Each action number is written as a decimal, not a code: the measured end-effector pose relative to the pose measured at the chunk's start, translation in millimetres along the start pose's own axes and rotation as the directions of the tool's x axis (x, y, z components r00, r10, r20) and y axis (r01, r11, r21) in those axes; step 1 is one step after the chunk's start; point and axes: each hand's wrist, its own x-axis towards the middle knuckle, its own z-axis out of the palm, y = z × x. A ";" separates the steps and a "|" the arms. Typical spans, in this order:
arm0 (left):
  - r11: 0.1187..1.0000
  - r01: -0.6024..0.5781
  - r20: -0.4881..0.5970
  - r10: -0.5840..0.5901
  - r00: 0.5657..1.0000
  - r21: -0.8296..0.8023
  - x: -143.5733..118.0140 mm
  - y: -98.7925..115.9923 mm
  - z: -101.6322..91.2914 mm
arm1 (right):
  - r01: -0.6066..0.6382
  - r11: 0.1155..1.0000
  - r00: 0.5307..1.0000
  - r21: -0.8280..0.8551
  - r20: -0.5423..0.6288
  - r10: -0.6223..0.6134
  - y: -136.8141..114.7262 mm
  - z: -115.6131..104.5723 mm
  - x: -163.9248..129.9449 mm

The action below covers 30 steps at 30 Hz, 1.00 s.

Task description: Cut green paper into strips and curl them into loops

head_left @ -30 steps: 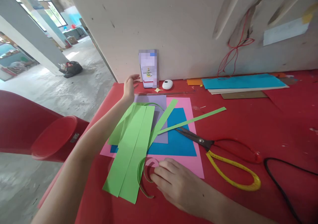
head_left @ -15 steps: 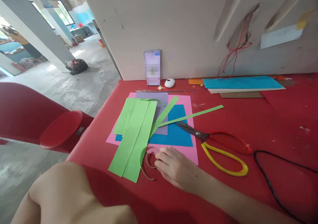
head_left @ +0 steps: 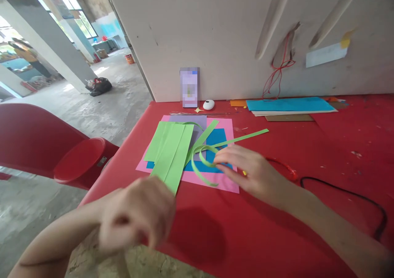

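Note:
My right hand (head_left: pixel 246 165) pinches a curled green paper strip (head_left: pixel 194 169) between thumb and fingers, held above the stacked sheets. Its loose end hangs in a loop to the left. Smeared by motion, my left hand (head_left: pixel 138 212) is over the table's front edge, and its fingers do not show clearly. Beyond it lie wide green paper strips (head_left: pixel 172 159), overlapping a purple sheet (head_left: pixel 201 136), a blue sheet (head_left: pixel 217 136) and a pink sheet (head_left: pixel 227 183). Most of the scissors is hidden behind my right hand; part of the red handle (head_left: pixel 285 167) shows.
A phone (head_left: pixel 189 87) leans on the back wall beside a white rounded object (head_left: pixel 208 104). Thin wires (head_left: pixel 197 114) lie in front. Blue folded paper (head_left: pixel 289 104) rests at the back right, and a black cable (head_left: pixel 344 189) curves at the right. A red stool (head_left: pixel 80 159) stands left.
My right hand has risen away from the table's front with the curled strip, now covering most of the scissors. My left hand has come into view at the lower left.

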 end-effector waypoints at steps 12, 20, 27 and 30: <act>0.882 0.199 -0.141 -0.282 0.949 -0.426 48.8 -73.4 50.0 | -0.125 0.991 0.992 -0.053 -0.017 0.125 8.4 -10.7 -1.3; 0.805 -0.370 -0.036 0.434 0.900 0.464 45.1 -90.4 45.8 | -0.315 0.949 0.947 0.008 0.074 0.313 23.0 0.8 -4.4; 0.794 -0.411 0.061 0.432 0.900 0.448 43.0 -99.3 49.3 | -0.311 0.950 0.946 0.030 0.104 0.307 19.1 5.2 -3.9; 0.787 -0.428 0.051 0.454 0.889 0.444 43.9 -98.8 49.4 | -0.316 0.948 0.944 0.034 0.107 0.311 16.2 4.0 -3.3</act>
